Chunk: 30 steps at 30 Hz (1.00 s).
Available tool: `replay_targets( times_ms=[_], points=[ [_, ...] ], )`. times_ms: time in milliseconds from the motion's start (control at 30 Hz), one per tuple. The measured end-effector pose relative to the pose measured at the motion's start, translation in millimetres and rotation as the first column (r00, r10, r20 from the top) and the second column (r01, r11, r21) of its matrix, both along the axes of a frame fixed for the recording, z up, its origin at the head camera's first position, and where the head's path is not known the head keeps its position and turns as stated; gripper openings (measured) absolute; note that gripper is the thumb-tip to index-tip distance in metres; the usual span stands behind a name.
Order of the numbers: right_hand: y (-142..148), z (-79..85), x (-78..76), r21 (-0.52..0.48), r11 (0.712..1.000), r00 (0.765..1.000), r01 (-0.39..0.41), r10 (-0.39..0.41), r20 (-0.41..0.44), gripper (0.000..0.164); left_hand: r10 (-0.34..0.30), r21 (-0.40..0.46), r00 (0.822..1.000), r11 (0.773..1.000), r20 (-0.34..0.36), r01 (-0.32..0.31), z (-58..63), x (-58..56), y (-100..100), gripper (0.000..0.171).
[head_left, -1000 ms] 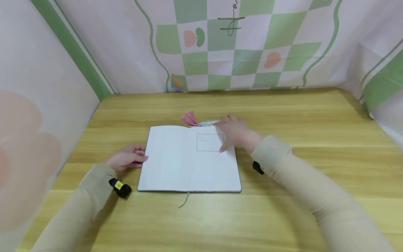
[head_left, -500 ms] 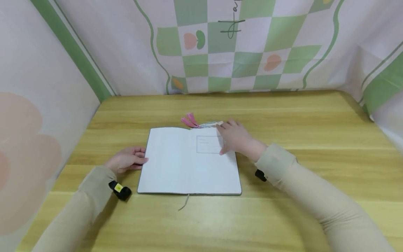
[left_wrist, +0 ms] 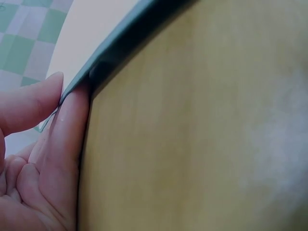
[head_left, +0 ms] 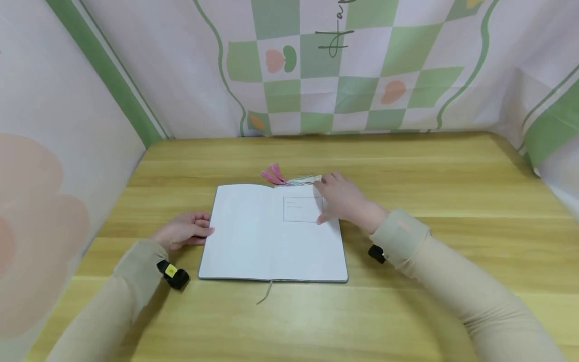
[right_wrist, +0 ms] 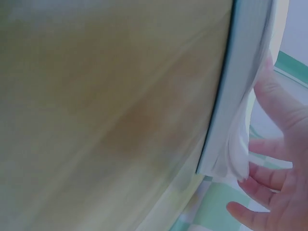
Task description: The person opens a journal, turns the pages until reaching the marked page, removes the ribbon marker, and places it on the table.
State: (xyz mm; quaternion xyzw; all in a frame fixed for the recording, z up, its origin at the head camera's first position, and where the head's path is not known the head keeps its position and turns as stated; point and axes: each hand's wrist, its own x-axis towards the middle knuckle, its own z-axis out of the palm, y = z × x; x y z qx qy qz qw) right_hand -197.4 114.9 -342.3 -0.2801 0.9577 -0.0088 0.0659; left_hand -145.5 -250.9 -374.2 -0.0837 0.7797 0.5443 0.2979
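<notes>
An open notebook (head_left: 239,236) with a dark cover lies on the table. Its left page is blank, and its right page (head_left: 303,251) bears a printed box. My left hand (head_left: 183,230) pinches the left edge, thumb on top and a finger (left_wrist: 70,120) underneath, as the left wrist view shows. Over the upper right corner, my right hand (head_left: 346,201) has its thumb on the page and its fingertips at the top edge. In the right wrist view the page corner (right_wrist: 236,156) bows up between thumb and fingers. Pink tassels (head_left: 273,173) and pale threads (head_left: 305,180) stick out behind the top edge.
A grey ribbon (head_left: 266,293) trails from the notebook's bottom edge onto the wooden table (head_left: 289,327). Behind the table hangs a green and white checked cloth (head_left: 357,65), and more printed cloth (head_left: 68,125) stands along the left side.
My right hand was blurred in motion one second ago and is now nearly still at the corner, having shifted slightly. The left hand and the notebook keep their places; the view tilts slightly.
</notes>
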Motion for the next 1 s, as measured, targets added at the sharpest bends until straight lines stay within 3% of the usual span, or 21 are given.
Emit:
replay_targets(
  times_ms=[200,333,433,567,700,767,833,1000],
  points=[
    [0.2,2.0,4.7,-0.068,0.998,0.999,-0.008,0.005,-0.045,0.085,0.003,0.014,1.000,1.000,0.000,-0.003,-1.6,-0.6,0.4,0.052],
    [3.2,3.6,10.0,-0.146,0.988,0.998,-0.042,0.035,-0.052,0.063,0.002,0.020,1.000,1.000,0.001,-0.002,-1.7,-0.3,1.9,0.053],
    [7.3,4.2,12.1,-0.227,0.973,0.999,-0.043,0.044,-0.001,0.055,0.005,0.020,1.000,1.000,0.001,-0.005,-1.0,-0.4,2.5,0.053],
    [12.8,4.2,11.5,-0.370,0.929,0.994,0.010,0.032,0.107,0.061,0.002,0.014,1.000,1.000,0.005,-0.002,0.3,-0.7,1.4,0.052],
    [16.0,4.9,9.8,-0.538,0.836,0.981,0.107,0.000,0.195,0.066,0.000,0.004,1.000,1.000,0.003,0.000,0.1,-2.0,0.0,0.053],
    [17.1,6.6,9.8,-0.605,0.772,0.958,0.196,-0.019,0.285,0.073,-0.001,-0.002,1.000,1.000,0.004,0.001,-0.6,-2.5,-0.6,0.055],
    [17.5,8.9,10.1,-0.651,0.696,0.916,0.303,-0.023,0.401,0.082,-0.003,-0.007,1.000,1.000,0.007,0.003,-1.4,-2.6,-0.9,0.056],
    [15.0,18.4,13.8,-0.686,0.497,0.771,0.531,0.054,0.635,0.086,0.007,-0.008,1.000,1.000,0.011,-0.007,-1.4,-2.3,-1.2,0.055]
  ],
)
